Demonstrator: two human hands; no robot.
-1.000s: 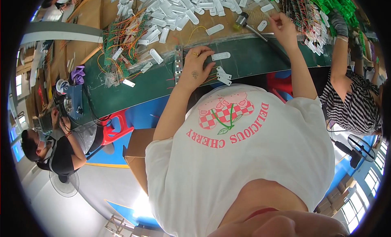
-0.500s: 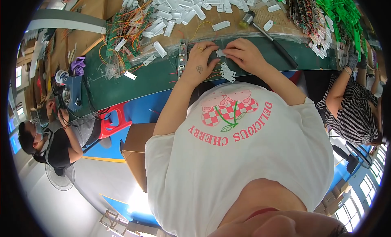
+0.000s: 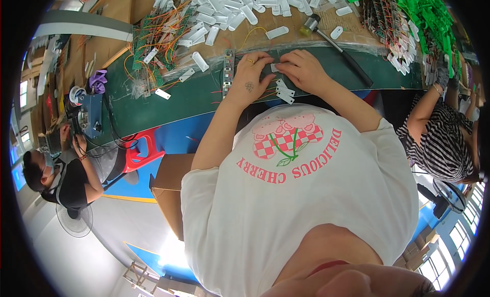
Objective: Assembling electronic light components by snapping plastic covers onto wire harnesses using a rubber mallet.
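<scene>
My left hand (image 3: 250, 76), with a ring on one finger, rests over the green tabletop with its fingers curled; whatever lies in their grip is hidden. Beside it on the left lies a narrow circuit board (image 3: 228, 75) with red wires. My right hand (image 3: 304, 71) faces it, thumb and fingers pinched on a small white plate (image 3: 274, 68) that is partly covered. Several white plates with holes (image 3: 285, 91) lie just below, between my wrists, at the table's near edge. A thin yellow wire (image 3: 250, 35) loops beyond my left fingers.
A hammer (image 3: 352, 63) with a black handle lies to the right. White plastic covers (image 3: 224, 11) are heaped at the back, with wired boards (image 3: 155, 36) at the left. Green parts (image 3: 423, 21) pile up at the far right. Co-workers sit on both sides; a red stool (image 3: 143, 151) stands left.
My right hand has shifted slightly, its fingers closing further over the white plate, which now shows less. The left hand has stayed almost still.
</scene>
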